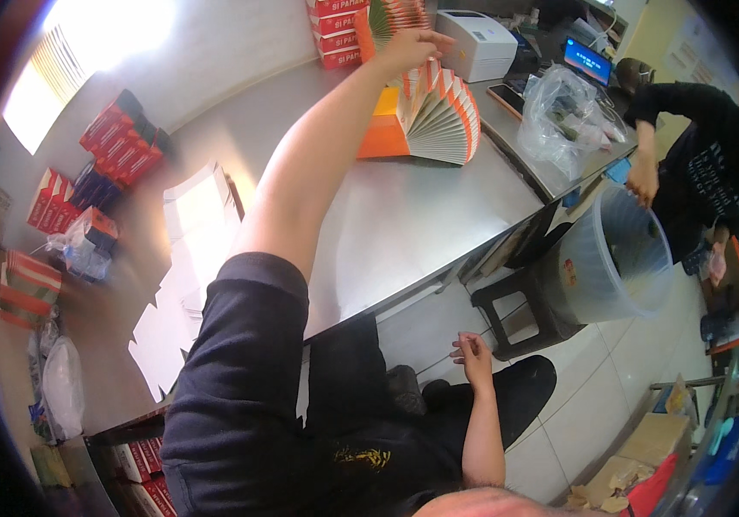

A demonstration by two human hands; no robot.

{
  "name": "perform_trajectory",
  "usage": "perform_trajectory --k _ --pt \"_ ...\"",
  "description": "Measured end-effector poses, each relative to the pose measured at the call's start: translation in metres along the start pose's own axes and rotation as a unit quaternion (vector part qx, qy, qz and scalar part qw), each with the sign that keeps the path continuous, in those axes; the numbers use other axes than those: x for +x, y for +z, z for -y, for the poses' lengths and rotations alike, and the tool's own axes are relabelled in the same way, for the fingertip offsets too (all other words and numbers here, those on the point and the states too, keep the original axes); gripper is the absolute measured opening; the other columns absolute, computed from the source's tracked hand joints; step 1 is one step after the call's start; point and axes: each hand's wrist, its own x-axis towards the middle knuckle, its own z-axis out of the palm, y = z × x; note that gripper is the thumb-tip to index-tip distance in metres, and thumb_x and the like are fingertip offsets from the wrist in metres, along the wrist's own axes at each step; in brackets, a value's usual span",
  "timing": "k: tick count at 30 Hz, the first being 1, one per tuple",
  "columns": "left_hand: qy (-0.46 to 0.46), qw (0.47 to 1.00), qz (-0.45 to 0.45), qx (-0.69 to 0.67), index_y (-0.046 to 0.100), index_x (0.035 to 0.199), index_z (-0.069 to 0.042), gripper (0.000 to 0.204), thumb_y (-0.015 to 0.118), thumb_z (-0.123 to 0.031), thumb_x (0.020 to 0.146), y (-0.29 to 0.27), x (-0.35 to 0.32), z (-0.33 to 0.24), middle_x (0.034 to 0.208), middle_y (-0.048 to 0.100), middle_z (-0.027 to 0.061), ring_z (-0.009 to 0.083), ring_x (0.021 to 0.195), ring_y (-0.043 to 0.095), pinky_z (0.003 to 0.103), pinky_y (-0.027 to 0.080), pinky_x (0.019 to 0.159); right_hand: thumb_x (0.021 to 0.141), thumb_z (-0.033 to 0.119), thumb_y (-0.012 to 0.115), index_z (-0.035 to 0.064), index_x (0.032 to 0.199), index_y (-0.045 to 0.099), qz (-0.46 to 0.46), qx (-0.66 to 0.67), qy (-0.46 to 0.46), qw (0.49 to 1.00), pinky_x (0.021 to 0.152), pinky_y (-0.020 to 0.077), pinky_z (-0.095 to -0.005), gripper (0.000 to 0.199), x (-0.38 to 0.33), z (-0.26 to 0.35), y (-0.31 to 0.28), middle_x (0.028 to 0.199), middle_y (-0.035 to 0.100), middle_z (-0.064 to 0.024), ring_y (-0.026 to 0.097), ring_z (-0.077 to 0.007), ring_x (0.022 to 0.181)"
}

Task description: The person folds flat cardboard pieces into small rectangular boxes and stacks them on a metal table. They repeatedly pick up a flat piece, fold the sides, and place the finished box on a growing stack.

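My left arm reaches across the steel table to its far side. My left hand [411,52], fingers stretched out, is above a fan-spread stack of orange and white folded cartons [443,121]; whether it touches the stack I cannot tell. Just behind it stands another fanned bundle in orange and green [378,26]. My right hand [473,358] hangs low by my knee, over the floor, fingers loosely bent and apart, with nothing seen in it. A pile of flat white cartons [197,215] lies on the table beside my left arm.
Red boxes [335,34] are stacked at the back, next to a white label printer [475,45]. More red boxes [121,142] line the wall. A clear plastic tub [593,258] stands on a dark stool [516,323]; a co-worker's hand [642,181] rests at its rim. A plastic bag [563,121] lies nearby.
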Motion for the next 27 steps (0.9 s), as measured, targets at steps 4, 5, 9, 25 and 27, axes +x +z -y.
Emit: perform_trajectory --k 4,5,9,25,27 --pt "-0.029 0.932 -0.289 0.217 0.060 0.137 -0.009 0.052 0.064 -0.018 0.087 -0.090 0.028 0.062 0.127 0.067 0.0187 0.0350 0.123 0.061 0.044 0.047 0.104 0.102 0.032 0.061 0.0057 0.122 0.062 0.058 -0.038 -0.008 0.998 0.069 0.0543 -0.0298 0.033 0.005 -0.005 0.014 0.101 0.070 -0.0104 0.070 -0.0184 0.082" --pt "-0.035 0.909 -0.351 0.222 0.060 0.137 -0.009 0.052 0.064 -0.018 0.087 -0.087 0.038 0.057 0.128 0.067 0.0187 0.0349 0.123 0.061 0.044 0.047 0.104 0.102 0.031 0.062 0.0058 0.122 0.062 0.030 -0.035 -0.010 0.999 0.069 0.0543 -0.0299 0.032 0.003 -0.004 0.006 0.101 0.070 -0.0104 0.070 -0.0183 0.082" --pt "-0.111 0.873 -0.436 0.187 0.059 0.138 -0.009 0.052 0.064 -0.019 0.087 -0.124 0.035 0.056 0.128 0.067 0.0185 0.0344 0.124 0.060 0.044 0.046 0.106 0.101 0.029 0.064 0.0062 0.122 0.063 0.018 -0.022 -0.001 1.000 0.069 0.0538 -0.0298 0.031 0.002 0.006 0.009 0.100 0.070 -0.0087 0.069 -0.0169 0.082" --pt "-0.101 0.882 -0.444 -0.122 0.049 0.146 -0.011 0.062 0.058 -0.012 0.085 -0.076 0.048 0.083 0.139 0.057 0.0207 0.0338 0.127 0.057 0.045 0.042 0.109 0.100 0.028 0.065 0.0063 0.123 0.064 0.024 -0.046 0.011 0.999 0.071 0.0540 -0.0305 0.031 -0.004 0.003 0.006 0.101 0.069 -0.0079 0.069 -0.0172 0.083" --pt "-0.094 0.912 -0.324 -0.232 0.044 0.147 -0.011 0.062 0.055 -0.011 0.087 -0.015 0.048 0.068 0.136 0.059 0.0182 0.0300 0.122 0.059 0.042 0.050 0.099 0.100 0.029 0.065 0.0064 0.123 0.063 -0.013 -0.040 0.008 0.999 0.072 0.0544 -0.0308 0.032 -0.009 -0.001 -0.007 0.101 0.069 -0.0081 0.070 -0.0175 0.084"
